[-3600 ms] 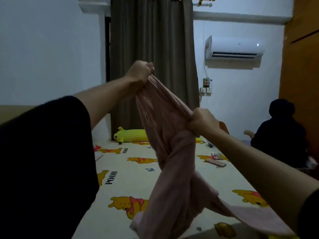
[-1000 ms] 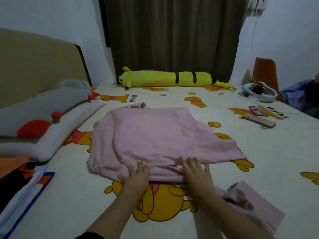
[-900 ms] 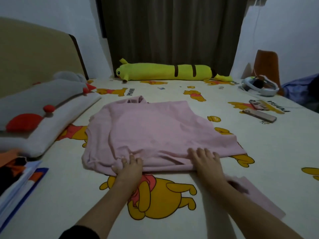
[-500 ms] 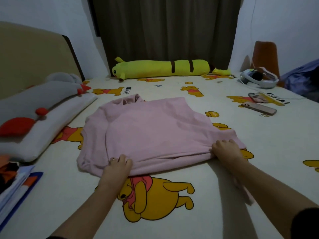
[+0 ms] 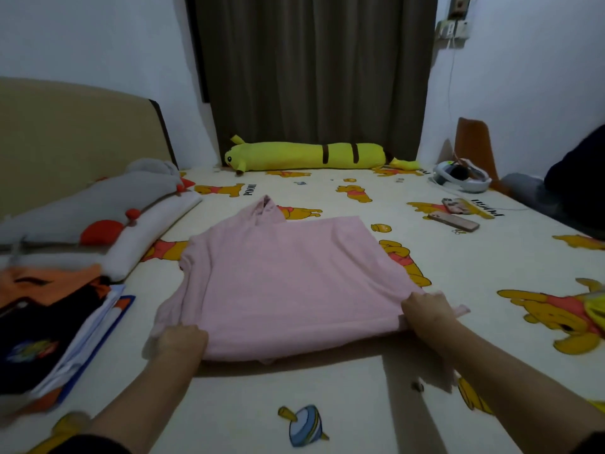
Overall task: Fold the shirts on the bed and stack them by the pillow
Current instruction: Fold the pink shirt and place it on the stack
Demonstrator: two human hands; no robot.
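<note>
A pink shirt (image 5: 288, 283) lies spread on the bed sheet (image 5: 327, 404), its collar pointing toward the far curtain. My left hand (image 5: 178, 342) grips the shirt's near left corner. My right hand (image 5: 429, 312) grips the near right corner, and the near hem is lifted a little off the sheet between them. A stack of folded shirts (image 5: 49, 329), orange, dark and white, lies at the left beside the grey and white pillow (image 5: 98, 217).
A long yellow plush bolster (image 5: 311, 155) lies along the far edge under the curtain. Two phones (image 5: 453, 221) and a white headset (image 5: 461, 178) lie at the far right. A person in dark clothes (image 5: 576, 178) sits at the right edge. The headboard (image 5: 65, 132) stands at the left.
The shirt went from held up in the air to lying flat on the bed. My hands slid apart along the near hem to its two corners and now grip them.
</note>
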